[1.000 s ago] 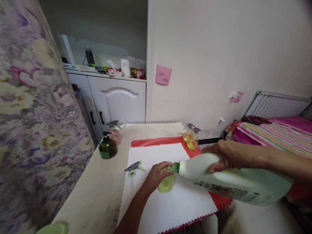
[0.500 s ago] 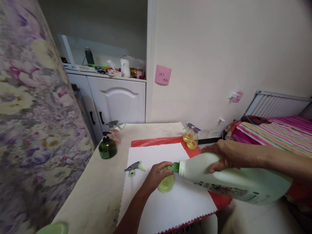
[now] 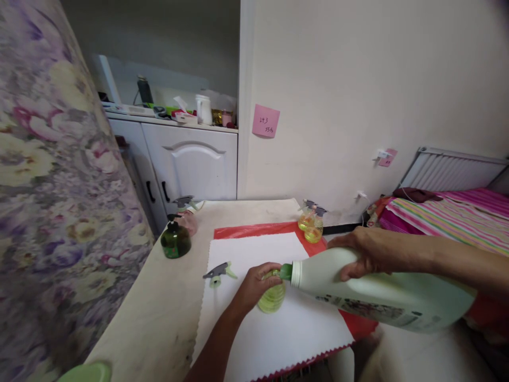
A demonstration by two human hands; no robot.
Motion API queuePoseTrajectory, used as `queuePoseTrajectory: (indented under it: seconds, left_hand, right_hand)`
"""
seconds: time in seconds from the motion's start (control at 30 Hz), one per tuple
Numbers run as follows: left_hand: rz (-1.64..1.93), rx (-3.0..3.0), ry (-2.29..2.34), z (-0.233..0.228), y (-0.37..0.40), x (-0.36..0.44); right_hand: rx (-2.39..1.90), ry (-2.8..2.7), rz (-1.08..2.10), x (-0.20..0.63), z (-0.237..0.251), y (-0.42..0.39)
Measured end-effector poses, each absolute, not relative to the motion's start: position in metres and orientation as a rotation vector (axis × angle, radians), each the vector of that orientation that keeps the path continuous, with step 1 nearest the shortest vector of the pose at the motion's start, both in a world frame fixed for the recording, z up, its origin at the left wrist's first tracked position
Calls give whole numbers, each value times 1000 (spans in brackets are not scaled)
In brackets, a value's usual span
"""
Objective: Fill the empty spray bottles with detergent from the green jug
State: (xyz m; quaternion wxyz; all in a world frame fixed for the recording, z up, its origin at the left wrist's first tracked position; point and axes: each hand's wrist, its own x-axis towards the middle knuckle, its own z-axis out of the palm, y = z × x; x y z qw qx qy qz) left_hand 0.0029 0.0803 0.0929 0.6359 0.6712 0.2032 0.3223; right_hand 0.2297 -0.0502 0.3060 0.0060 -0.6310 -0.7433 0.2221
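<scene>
In front of me, the left hand [image 3: 257, 284] has fingers wrapped around the little bottle [image 3: 271, 301] on the white sheet [image 3: 262, 347]. The right hand's [image 3: 361, 254] fingers hold the big bottle [image 3: 397, 294] tipped beside it.

We see a floral curtain [image 3: 59, 185] left of a white cabinet [image 3: 196, 172], a pink note [image 3: 266, 121] on the wall [image 3: 338, 79], and a striped bedspread [image 3: 457, 216].
</scene>
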Motion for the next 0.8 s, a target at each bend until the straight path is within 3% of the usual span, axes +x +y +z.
queuePoseTrajectory:
  seconds: [0.8]
  left_hand:
    - [742,1534,504,94,79,3]
  right_hand:
    - [-1970,-2267,714,233,300,-55]
